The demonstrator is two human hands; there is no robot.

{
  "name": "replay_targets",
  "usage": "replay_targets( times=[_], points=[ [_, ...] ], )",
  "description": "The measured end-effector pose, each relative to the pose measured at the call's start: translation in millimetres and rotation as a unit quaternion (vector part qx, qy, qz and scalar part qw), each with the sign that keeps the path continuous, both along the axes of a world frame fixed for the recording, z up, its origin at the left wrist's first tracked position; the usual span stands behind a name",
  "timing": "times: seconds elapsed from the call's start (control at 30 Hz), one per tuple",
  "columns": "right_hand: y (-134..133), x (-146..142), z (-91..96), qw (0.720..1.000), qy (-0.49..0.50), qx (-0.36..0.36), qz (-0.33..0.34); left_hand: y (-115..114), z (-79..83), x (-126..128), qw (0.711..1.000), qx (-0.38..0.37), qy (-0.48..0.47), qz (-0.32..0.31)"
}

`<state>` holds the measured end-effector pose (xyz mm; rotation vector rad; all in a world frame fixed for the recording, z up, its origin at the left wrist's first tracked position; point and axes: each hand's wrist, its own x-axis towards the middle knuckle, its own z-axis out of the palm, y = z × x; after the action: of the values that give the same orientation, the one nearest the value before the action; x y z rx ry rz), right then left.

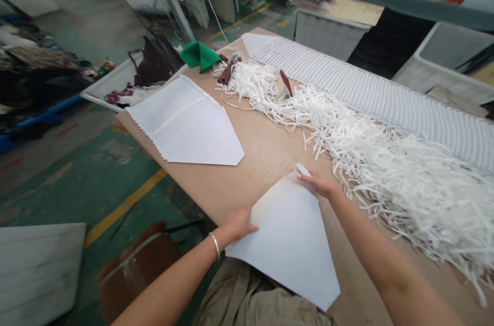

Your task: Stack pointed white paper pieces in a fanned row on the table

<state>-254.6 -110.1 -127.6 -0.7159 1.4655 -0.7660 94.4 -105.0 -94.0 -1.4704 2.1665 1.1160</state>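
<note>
A white panel (289,243) lies at the near side of the brown bench (270,148), its near left part reaching past the bench edge over the person's lap. The left hand (240,222) grips its left edge, thumb on top; the fingers underneath are hidden. The right hand (319,183) is closed on the far corner, where a small rumpled white piece (303,169) sticks out beyond the fingers.

A second white panel (189,125) lies farther left, well apart from the first, its jagged left side close along the bench edge. Between the two panels there is an open stretch of brown surface, widening toward the far side. To the right, room is tighter: a loose heap of white strips (363,141) runs from far left to near right, just beside the right forearm. Beyond it, a long row of overlapping white pieces (378,84) follows the far edge. A green cloth (200,56) sits at the far left corner.
</note>
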Motion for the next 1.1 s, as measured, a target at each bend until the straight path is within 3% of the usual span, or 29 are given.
replay_targets(
  times=[0.07,0.13,0.2,0.3,0.37,0.53,0.67,0.77,0.83,0.87,0.97,1.03,1.1],
  points=[
    [-9,-5,-1.8,0.999,0.042,-0.003,0.015,10,1.0,-3,0.998,-0.047,-0.030,-0.012],
    [-15,-8,-4.7,0.998,0.060,-0.021,0.012,11,-2.5,4,0.999,-0.046,0.007,0.007],
    [-18,-11,-6.7,0.997,0.068,-0.027,0.034,6,-10.8,24,0.994,0.014,0.089,0.060],
    [-25,-15,-7.2,0.992,0.080,0.004,0.096,6,-26.1,58,0.958,0.128,0.187,0.174],
    [-35,-17,-6.5,0.988,0.094,0.021,0.124,13,-33.3,71,0.938,0.145,0.213,0.232],
    [-57,-20,-5.1,0.979,0.119,-0.012,0.167,33,-37.2,69,0.944,0.054,0.206,0.254],
    [-56,-22,-8.5,0.979,0.114,-0.023,0.168,41,-36.9,63,0.959,-0.063,0.168,0.220],
    [-51,-23,-11.8,0.984,0.098,0.009,0.150,48,-38.7,60,0.951,-0.121,0.172,0.225],
    [-48,-24,-10.8,0.986,0.080,0.043,0.139,53,-40.3,59,0.922,-0.090,0.214,0.310],
    [-46,-24,-9.2,0.987,0.070,0.058,0.134,55,-40.8,58,0.892,-0.059,0.243,0.377],
    [-36,-24,-1.7,0.989,0.035,0.083,0.115,67,-40.5,55,0.749,0.079,0.344,0.562],
    [-25,-23,1.5,0.991,0.000,0.086,0.100,77,-38.9,50,0.676,0.182,0.393,0.596],
    [-12,-23,1.2,0.992,-0.045,0.091,0.073,90,-37.7,45,0.665,0.226,0.416,0.578]
  ],
)
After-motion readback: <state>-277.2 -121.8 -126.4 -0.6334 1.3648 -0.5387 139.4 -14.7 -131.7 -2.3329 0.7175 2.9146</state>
